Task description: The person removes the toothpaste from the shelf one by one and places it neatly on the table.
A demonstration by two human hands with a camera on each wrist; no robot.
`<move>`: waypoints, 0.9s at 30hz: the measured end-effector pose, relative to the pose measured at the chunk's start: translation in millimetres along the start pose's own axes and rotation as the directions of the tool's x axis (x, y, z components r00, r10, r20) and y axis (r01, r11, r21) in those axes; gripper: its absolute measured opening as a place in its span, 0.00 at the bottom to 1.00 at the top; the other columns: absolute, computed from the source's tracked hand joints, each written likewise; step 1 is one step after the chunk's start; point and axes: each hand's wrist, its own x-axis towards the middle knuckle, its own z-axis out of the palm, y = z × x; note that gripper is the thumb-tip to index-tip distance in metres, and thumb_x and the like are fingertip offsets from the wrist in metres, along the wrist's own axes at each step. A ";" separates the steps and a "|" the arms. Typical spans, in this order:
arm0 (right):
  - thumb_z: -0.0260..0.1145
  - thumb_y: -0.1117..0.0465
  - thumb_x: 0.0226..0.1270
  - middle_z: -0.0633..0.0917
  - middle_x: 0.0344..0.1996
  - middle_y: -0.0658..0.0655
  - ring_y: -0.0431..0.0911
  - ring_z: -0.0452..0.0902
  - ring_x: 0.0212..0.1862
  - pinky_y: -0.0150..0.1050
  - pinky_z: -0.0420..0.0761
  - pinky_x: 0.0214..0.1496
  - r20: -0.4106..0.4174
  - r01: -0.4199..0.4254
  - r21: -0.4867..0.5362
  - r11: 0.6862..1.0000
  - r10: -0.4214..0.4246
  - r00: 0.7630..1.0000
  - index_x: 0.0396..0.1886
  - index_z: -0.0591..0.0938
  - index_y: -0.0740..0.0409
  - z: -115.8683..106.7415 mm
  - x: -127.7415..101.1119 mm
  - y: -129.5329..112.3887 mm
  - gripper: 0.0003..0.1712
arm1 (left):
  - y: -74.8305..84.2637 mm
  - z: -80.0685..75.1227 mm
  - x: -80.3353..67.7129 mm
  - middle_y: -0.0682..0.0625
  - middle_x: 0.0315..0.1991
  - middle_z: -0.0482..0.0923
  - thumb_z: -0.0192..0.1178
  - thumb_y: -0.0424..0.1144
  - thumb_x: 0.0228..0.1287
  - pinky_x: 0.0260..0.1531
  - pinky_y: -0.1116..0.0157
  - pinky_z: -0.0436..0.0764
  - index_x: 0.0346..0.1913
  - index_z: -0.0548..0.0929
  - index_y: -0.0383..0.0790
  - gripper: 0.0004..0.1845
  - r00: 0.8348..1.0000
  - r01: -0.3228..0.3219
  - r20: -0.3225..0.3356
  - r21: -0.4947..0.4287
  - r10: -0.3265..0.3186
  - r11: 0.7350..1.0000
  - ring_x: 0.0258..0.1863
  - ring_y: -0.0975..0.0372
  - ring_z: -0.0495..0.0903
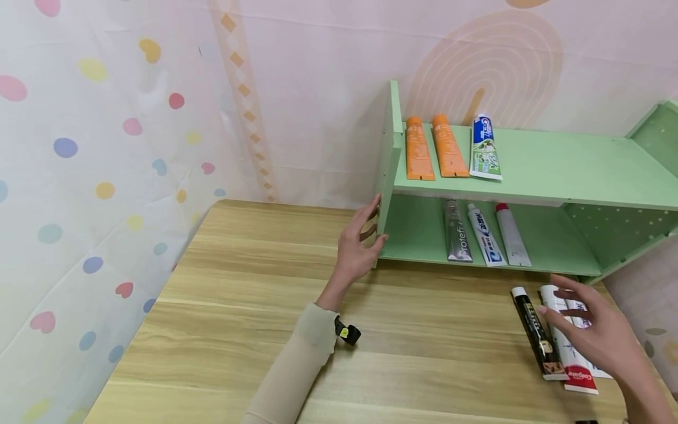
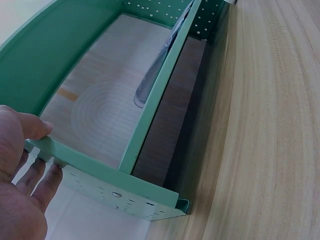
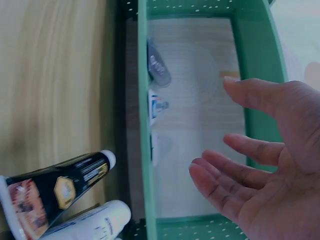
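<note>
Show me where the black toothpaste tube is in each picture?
Head view: black toothpaste tube lies on the table at lower right, by the right hand.
Left wrist view: not in it.
Right wrist view: lower left corner, cap toward the shelf.
Shared landmark: the green shelf.

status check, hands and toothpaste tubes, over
Left hand grips green shelf side panel. Right hand open, hovering over black tube and white tubes on table. Nothing in the way.
</note>
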 end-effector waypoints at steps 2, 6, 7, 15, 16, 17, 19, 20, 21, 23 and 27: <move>0.72 0.52 0.69 0.76 0.65 0.72 0.09 0.56 0.51 0.07 0.67 0.43 -0.012 0.024 0.013 1.000 -0.023 1.000 0.77 0.67 0.58 -1.8 2.0 -3.3 0.42 | -0.2 0.0 -0.1 0.34 0.69 0.71 0.62 0.16 0.61 0.59 0.41 0.81 0.77 0.66 0.37 0.41 1.000 0.001 0.000 0.003 -0.001 1.000 0.69 0.36 0.71; 0.73 0.51 0.68 0.73 0.70 0.71 0.23 0.68 0.61 0.15 0.74 0.46 -0.016 0.028 -0.003 1.000 -0.028 0.999 0.81 0.61 0.50 -4.7 3.9 -11.5 0.47 | -0.5 0.0 -0.1 0.36 0.69 0.72 0.63 0.16 0.61 0.60 0.43 0.82 0.77 0.66 0.37 0.41 1.000 0.008 0.000 0.011 -0.008 1.000 0.69 0.39 0.72; 0.73 0.51 0.68 0.72 0.70 0.71 0.33 0.72 0.64 0.23 0.79 0.50 -0.017 0.027 -0.009 1.000 -0.027 0.999 0.82 0.60 0.49 -5.4 4.2 -14.3 0.48 | -0.5 0.0 -0.2 0.36 0.69 0.72 0.63 0.16 0.61 0.60 0.43 0.82 0.77 0.66 0.38 0.41 1.000 0.008 0.000 0.012 -0.008 1.000 0.69 0.39 0.72; 0.75 0.55 0.65 0.60 0.81 0.59 0.47 0.67 0.74 0.53 0.75 0.68 -0.101 0.082 0.000 0.997 -0.081 0.992 0.83 0.56 0.38 -8.8 8.4 -36.5 0.53 | 0.0 0.7 -1.0 0.36 0.69 0.72 0.63 0.17 0.61 0.60 0.43 0.81 0.77 0.66 0.37 0.40 1.000 0.013 0.002 0.013 -0.013 1.000 0.69 0.40 0.73; 0.76 0.56 0.64 0.58 0.82 0.55 0.41 0.63 0.77 0.43 0.72 0.73 -0.119 0.103 0.006 0.995 -0.101 0.988 0.83 0.57 0.37 -9.2 9.6 -39.4 0.53 | -0.2 0.9 -1.0 0.36 0.69 0.72 0.63 0.17 0.62 0.60 0.42 0.81 0.77 0.66 0.37 0.40 1.000 0.013 0.003 0.010 -0.013 1.000 0.69 0.40 0.73; 0.76 0.58 0.63 0.57 0.83 0.52 0.39 0.57 0.79 0.37 0.67 0.78 -0.138 0.130 0.019 0.991 -0.126 0.982 0.83 0.57 0.38 -9.6 11.0 -42.6 0.53 | -0.6 0.9 -1.0 0.35 0.69 0.71 0.63 0.17 0.62 0.60 0.42 0.81 0.77 0.66 0.37 0.40 1.000 0.013 0.004 0.007 -0.013 1.000 0.69 0.39 0.72; 0.78 0.61 0.60 0.56 0.83 0.47 0.34 0.49 0.81 0.21 0.57 0.77 -0.179 0.173 0.030 0.985 -0.165 0.970 0.82 0.59 0.38 -10.6 13.5 -49.4 0.55 | -4.9 2.0 -0.8 0.35 0.69 0.71 0.62 0.17 0.62 0.60 0.42 0.81 0.78 0.66 0.37 0.40 1.000 0.016 0.005 0.007 -0.016 1.000 0.70 0.40 0.72; 0.79 0.63 0.58 0.56 0.83 0.45 0.33 0.50 0.81 0.13 0.56 0.70 -0.200 0.191 0.027 0.981 -0.182 0.963 0.82 0.59 0.38 -11.2 15.0 -52.7 0.56 | -8.1 2.6 -0.6 0.35 0.69 0.71 0.62 0.17 0.62 0.60 0.41 0.81 0.78 0.65 0.38 0.41 1.000 0.017 0.004 0.008 -0.017 1.000 0.70 0.39 0.72; 0.79 0.64 0.57 0.56 0.83 0.44 0.32 0.51 0.80 0.07 0.53 0.63 -0.218 0.206 0.024 0.978 -0.196 0.956 0.82 0.60 0.39 -11.9 16.4 -55.8 0.57 | -12.2 3.4 -0.4 0.35 0.69 0.71 0.63 0.17 0.62 0.60 0.41 0.81 0.78 0.65 0.38 0.41 1.000 0.016 0.003 0.008 -0.016 1.000 0.70 0.39 0.71; 0.81 0.65 0.53 0.56 0.82 0.42 0.32 0.53 0.79 0.08 0.54 0.64 -0.252 0.228 0.031 0.973 -0.213 0.944 0.81 0.61 0.39 -14.1 18.8 -62.4 0.58 | -21.3 4.6 0.4 0.36 0.70 0.71 0.63 0.18 0.62 0.60 0.42 0.81 0.78 0.65 0.40 0.42 1.000 0.015 0.002 0.014 -0.015 1.000 0.70 0.40 0.72; 0.82 0.66 0.49 0.55 0.83 0.42 0.35 0.54 0.80 0.11 0.53 0.68 -0.289 0.246 0.046 0.968 -0.223 0.931 0.81 0.62 0.38 -18.8 23.2 -73.4 0.61 | -35.2 5.1 1.9 0.42 0.71 0.71 0.65 0.20 0.62 0.60 0.46 0.83 0.79 0.65 0.46 0.43 1.000 0.013 0.001 0.023 -0.013 1.000 0.70 0.45 0.73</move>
